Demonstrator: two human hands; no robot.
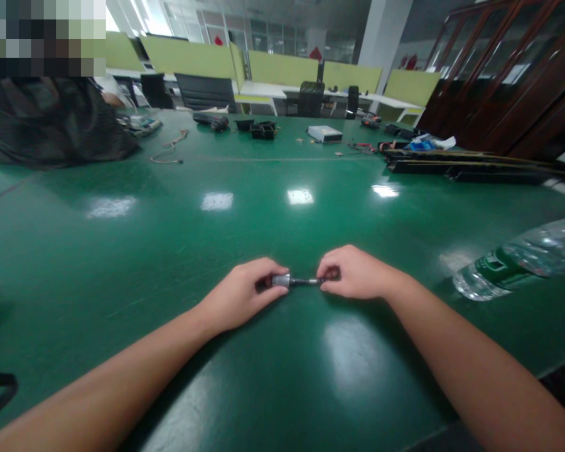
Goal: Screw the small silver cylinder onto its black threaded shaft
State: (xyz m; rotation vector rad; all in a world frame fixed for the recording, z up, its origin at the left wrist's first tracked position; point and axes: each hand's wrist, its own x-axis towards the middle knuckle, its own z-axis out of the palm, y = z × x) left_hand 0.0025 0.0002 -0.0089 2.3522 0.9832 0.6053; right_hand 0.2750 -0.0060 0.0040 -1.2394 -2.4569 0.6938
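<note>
Low over the green table (263, 232), near the middle of the view, a small metal tool (281, 280) with a grey cylindrical body and a thin dark shaft lies level between my hands. My left hand (245, 289) grips the thick grey end between thumb and fingers. At the other end, the thumb and forefinger of my right hand (351, 273) are pinched on the tip of the shaft. Part of that tip is hidden by the fingers, so its exact shape cannot be made out.
A clear plastic bottle (513, 263) lies on its side at the right. Dark strips (461, 166) are stacked at the back right. A dark bag (51, 125) stands at the back left. Along the far edge are a white box (324, 134), black parts (262, 130) and a cable (169, 147).
</note>
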